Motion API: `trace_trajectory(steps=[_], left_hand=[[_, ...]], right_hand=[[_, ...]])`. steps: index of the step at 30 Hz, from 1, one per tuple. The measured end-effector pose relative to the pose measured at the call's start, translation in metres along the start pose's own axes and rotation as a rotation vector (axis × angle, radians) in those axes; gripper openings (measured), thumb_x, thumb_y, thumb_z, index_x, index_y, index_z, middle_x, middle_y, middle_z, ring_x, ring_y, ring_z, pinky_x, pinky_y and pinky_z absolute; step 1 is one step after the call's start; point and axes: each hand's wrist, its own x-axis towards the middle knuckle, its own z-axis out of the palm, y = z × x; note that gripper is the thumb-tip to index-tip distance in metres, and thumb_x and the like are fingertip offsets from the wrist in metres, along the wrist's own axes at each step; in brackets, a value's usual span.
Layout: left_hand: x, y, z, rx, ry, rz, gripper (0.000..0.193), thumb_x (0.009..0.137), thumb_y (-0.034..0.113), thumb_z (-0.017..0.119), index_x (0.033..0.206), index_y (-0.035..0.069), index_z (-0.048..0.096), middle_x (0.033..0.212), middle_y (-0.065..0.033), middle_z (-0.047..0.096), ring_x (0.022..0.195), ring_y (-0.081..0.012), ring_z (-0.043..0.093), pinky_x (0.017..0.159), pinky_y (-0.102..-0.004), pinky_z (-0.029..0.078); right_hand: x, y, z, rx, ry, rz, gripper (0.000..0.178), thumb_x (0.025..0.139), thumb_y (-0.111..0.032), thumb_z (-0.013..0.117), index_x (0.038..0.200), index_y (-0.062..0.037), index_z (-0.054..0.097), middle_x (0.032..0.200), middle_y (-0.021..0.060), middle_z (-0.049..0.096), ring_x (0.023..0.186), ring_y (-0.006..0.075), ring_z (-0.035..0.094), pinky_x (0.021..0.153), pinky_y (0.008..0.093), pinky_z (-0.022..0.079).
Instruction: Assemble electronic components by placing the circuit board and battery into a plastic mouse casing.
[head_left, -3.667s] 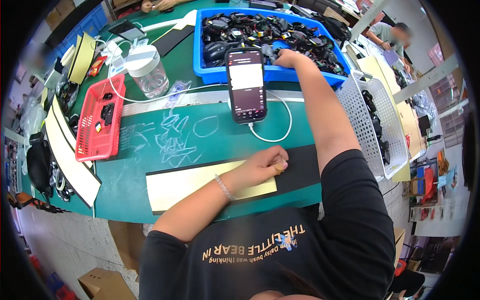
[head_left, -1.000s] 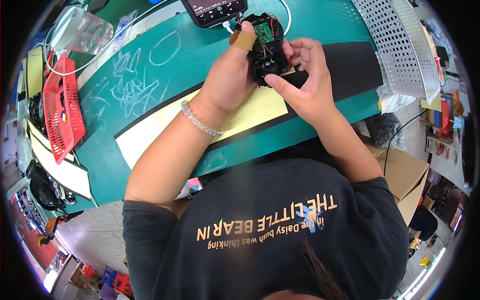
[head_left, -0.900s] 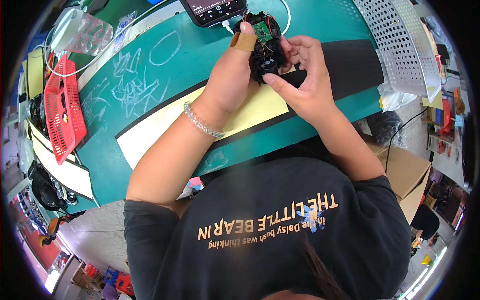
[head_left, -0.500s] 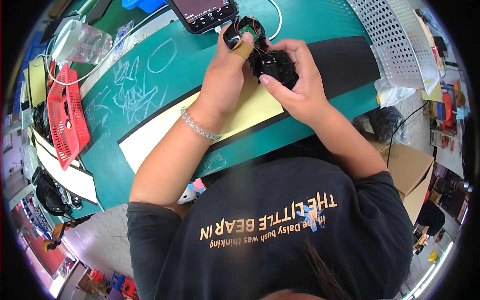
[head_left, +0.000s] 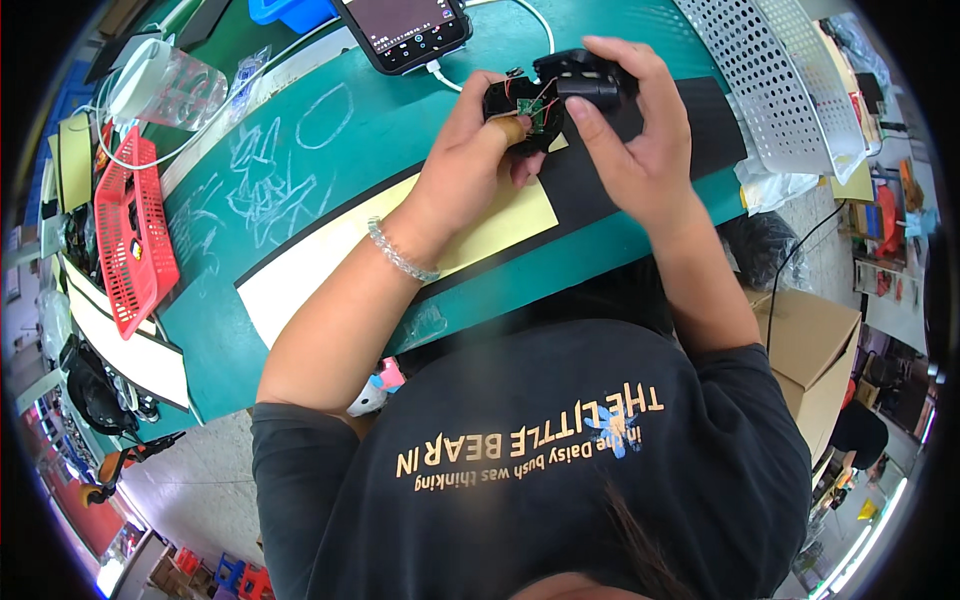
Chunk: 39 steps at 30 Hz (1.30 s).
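Observation:
My left hand (head_left: 463, 165) is closed around a black plastic housing half (head_left: 497, 101), with a tan wrap on the thumb. Inside that half sits a small green circuit board (head_left: 530, 106), and the thumb presses beside it. Thin red wires run from the board toward a second black housing half (head_left: 560, 68), which my right hand (head_left: 655, 130) grips between thumb and fingers. A dark cylinder (head_left: 590, 92) shows on the right half, near the thumb tip. Both halves are held apart above the table; what device they belong to, I cannot tell.
A phone (head_left: 405, 30) with a white cable lies beyond my hands. Pale and black sheets (head_left: 510, 215) lie on the green table (head_left: 290, 150). A red basket (head_left: 135, 235) and clear jug (head_left: 175, 90) stand left. At the right is a perforated grey basket (head_left: 765, 90), with a cardboard box (head_left: 810, 335) below.
My right hand has lifted its housing half up and to the right, turning it so the cylinder shows. The left hand has shifted slightly right and down, with the circuit board more exposed.

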Motion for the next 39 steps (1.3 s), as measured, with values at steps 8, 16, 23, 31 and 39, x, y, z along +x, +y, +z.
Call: trace_trajectory(steps=[8,16,23,31,39], left_hand=[[0.002,0.008,-0.006,0.124,-0.078,-0.185,0.031,0.083,0.011,0.046,0.112,0.004,0.044,0.081,-0.0018,0.052,0.062,-0.0074,0.049,0.057,-0.0210,0.041],[0.010,-0.003,-0.013,-0.212,-0.008,-0.090,0.022,0.087,0.009,0.049,0.108,0.005,0.051,0.085,-0.0025,0.054,0.062,-0.0099,0.044,0.060,-0.0242,0.039],[0.009,0.002,-0.008,-0.354,0.077,0.020,0.025,0.096,0.026,0.045,0.108,0.005,0.052,0.094,-0.0076,0.060,0.072,-0.0144,0.055,0.067,-0.0290,0.047],[0.006,-0.002,0.000,-0.082,0.075,0.090,0.027,0.095,0.029,0.051,0.105,0.004,0.050,0.084,-0.0058,0.059,0.070,-0.0132,0.058,0.063,-0.0251,0.048],[0.007,-0.007,-0.003,-0.021,0.008,0.137,0.025,0.093,0.022,0.055,0.109,0.006,0.047,0.093,-0.0039,0.056,0.082,-0.0098,0.054,0.071,-0.0252,0.045]], right_hand=[[0.037,-0.012,-0.021,0.013,-0.455,-0.044,0.037,0.082,0.000,0.061,0.117,-0.0012,0.053,0.105,0.0062,0.055,0.088,0.0116,0.051,0.074,0.0222,0.040],[0.014,0.009,0.000,0.556,-0.167,0.298,0.037,0.082,-0.003,0.063,0.114,-0.0005,0.045,0.101,0.0073,0.053,0.090,0.0115,0.054,0.078,0.0258,0.047],[-0.002,-0.006,0.021,0.697,0.021,0.502,0.038,0.084,-0.003,0.063,0.109,-0.0026,0.034,0.101,0.0089,0.047,0.085,0.0106,0.050,0.067,0.0238,0.048],[-0.010,-0.019,0.028,0.784,0.021,0.577,0.038,0.084,-0.002,0.062,0.105,-0.0049,0.029,0.100,0.0122,0.047,0.075,0.0127,0.054,0.062,0.0267,0.050],[-0.005,-0.016,0.022,0.729,0.053,0.510,0.037,0.085,-0.003,0.061,0.106,-0.0049,0.031,0.099,0.0104,0.050,0.083,0.0131,0.055,0.068,0.0269,0.050]])
